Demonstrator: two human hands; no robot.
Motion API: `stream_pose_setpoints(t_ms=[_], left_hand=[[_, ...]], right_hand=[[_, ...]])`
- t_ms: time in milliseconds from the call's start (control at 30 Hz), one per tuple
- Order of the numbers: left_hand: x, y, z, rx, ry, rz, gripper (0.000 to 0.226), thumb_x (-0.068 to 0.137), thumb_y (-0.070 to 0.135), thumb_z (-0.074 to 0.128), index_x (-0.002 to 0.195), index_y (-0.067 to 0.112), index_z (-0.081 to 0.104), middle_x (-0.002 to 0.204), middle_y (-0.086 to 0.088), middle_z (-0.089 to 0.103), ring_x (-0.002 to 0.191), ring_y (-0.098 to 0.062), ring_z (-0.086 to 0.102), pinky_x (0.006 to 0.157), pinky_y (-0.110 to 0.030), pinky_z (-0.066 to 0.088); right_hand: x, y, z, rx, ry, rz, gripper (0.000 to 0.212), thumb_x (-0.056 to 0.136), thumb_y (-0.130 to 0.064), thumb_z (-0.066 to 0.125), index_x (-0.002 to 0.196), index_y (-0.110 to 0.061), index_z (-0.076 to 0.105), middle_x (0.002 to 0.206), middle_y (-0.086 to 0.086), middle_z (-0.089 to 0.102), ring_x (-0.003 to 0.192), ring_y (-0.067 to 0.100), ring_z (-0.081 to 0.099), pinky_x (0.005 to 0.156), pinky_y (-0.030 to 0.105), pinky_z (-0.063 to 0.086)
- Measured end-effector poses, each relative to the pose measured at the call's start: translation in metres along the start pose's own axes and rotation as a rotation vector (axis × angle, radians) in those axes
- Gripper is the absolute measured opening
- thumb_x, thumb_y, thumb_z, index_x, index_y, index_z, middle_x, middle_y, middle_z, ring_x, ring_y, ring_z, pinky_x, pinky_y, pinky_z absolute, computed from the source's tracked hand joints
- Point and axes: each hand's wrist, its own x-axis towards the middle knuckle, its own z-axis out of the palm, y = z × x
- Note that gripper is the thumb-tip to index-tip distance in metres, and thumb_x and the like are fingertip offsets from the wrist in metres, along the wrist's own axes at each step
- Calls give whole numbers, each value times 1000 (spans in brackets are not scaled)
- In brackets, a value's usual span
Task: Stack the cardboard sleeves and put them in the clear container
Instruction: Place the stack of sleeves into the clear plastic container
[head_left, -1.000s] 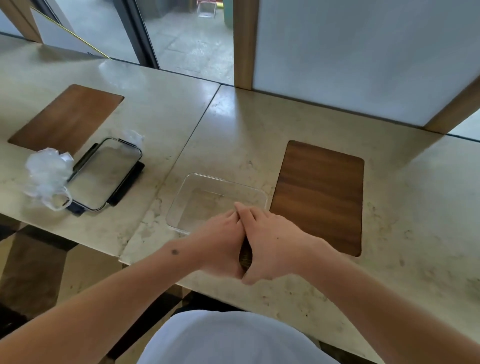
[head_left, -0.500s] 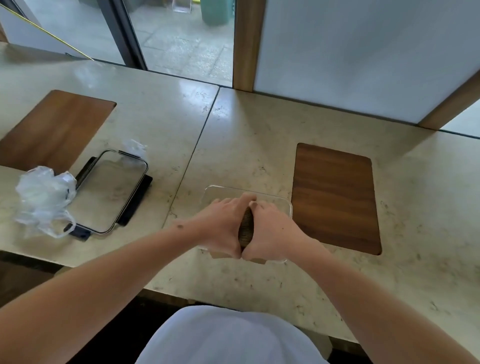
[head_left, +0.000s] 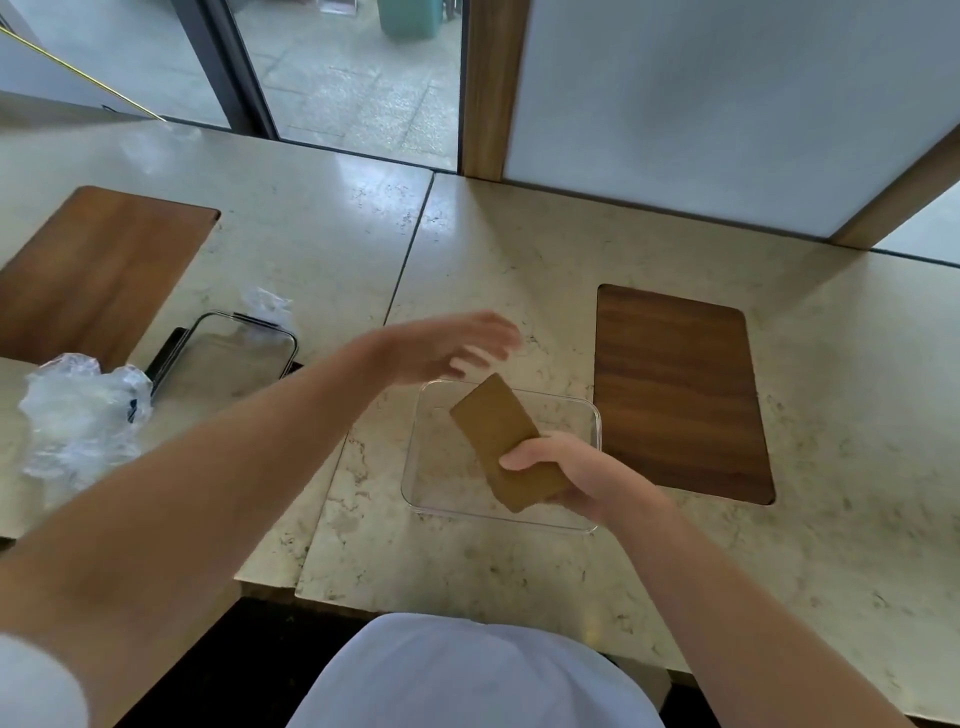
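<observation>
A flat stack of brown cardboard sleeves (head_left: 498, 426) is held over the clear container (head_left: 592, 415), tilted with its far end pointing up and left. My right hand (head_left: 566, 475) grips the stack's near end, thumb on top and fingers underneath. My left hand (head_left: 452, 345) hovers above the container's far left corner, blurred, with fingers spread and nothing in it. The clear container sits on the stone counter near its front edge.
The container's lid (head_left: 228, 358) with black clips lies to the left, beside a crumpled clear plastic bag (head_left: 78, 415). Wooden inlays (head_left: 675, 395) (head_left: 98, 270) sit right and far left. A wall panel (head_left: 727, 104) bounds the counter's back.
Both hands were pressed together round the sleeves. Now my left hand has let go and lifted away to the left, and my right hand alone holds the stack over the container.
</observation>
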Motion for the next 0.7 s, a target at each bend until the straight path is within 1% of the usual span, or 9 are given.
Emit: stream_pose_setpoints(t_ms=[67, 133, 200, 233, 333, 400, 500, 567, 700], left_hand=[[-8, -15, -1, -354, 285, 58, 75, 63, 64, 80, 126, 27, 62, 129, -4, 64, 119, -27, 58, 92, -38, 48], [-14, -39, 12, -458, 421, 24, 103, 45, 72, 87, 131, 23, 57, 132, -5, 60, 123, -28, 56, 93, -38, 49], [-23, -68, 35, -446, 349, -61, 129, 39, 73, 93, 147, 21, 43, 140, -7, 54, 129, -29, 53, 106, -45, 48], [-28, -79, 47, -453, 283, -104, 133, 41, 68, 96, 151, 25, 35, 143, -7, 52, 131, -30, 53, 109, -48, 47], [-32, -98, 71, -549, 211, -173, 121, 52, 50, 101, 148, 25, 33, 133, -8, 65, 114, -27, 71, 99, -48, 58], [-30, -101, 78, -623, 240, -160, 102, 60, 42, 99, 142, 12, 46, 123, -11, 72, 104, -25, 76, 84, -41, 62], [-26, -101, 85, -612, 264, -92, 74, 67, 45, 90, 127, 7, 68, 107, -7, 78, 97, -20, 74, 77, -30, 59], [-25, -101, 87, -632, 299, -83, 69, 65, 45, 86, 121, 8, 72, 103, -6, 79, 95, -20, 73, 77, -32, 59], [-21, -101, 88, -660, 294, -52, 59, 72, 36, 80, 121, 5, 71, 117, -16, 75, 109, -32, 69, 95, -44, 57]], right_hand=[[1, 7, 0, 170, -14, 0, 75, 57, -32, 92, 126, -15, 67, 112, 3, 79, 104, 24, 73, 90, 39, 59], [3, 14, 2, 287, -13, 6, 76, 56, -32, 91, 125, -15, 66, 106, 4, 79, 99, 22, 71, 79, 35, 58], [6, 18, 5, 396, -4, 12, 76, 55, -29, 91, 125, -13, 66, 106, 7, 77, 99, 24, 69, 77, 36, 57], [7, 18, 6, 431, 0, 12, 75, 55, -28, 90, 125, -13, 66, 106, 8, 76, 99, 25, 68, 77, 37, 57], [12, 17, 14, 442, -8, 15, 63, 61, -28, 86, 120, -15, 69, 105, 9, 75, 100, 26, 67, 83, 40, 55], [15, 19, 20, 427, -10, 28, 54, 65, -30, 82, 116, -17, 71, 104, 9, 76, 100, 25, 68, 89, 41, 53], [17, 19, 21, 378, -25, 22, 47, 69, -35, 81, 113, -20, 72, 103, 6, 78, 97, 22, 70, 93, 41, 50], [16, 17, 22, 299, -51, 15, 52, 71, -41, 82, 118, -22, 70, 106, 4, 79, 100, 21, 71, 95, 41, 49], [18, 11, 17, 151, -98, 9, 68, 70, -48, 84, 130, -23, 65, 126, 5, 73, 122, 25, 65, 104, 40, 47]])
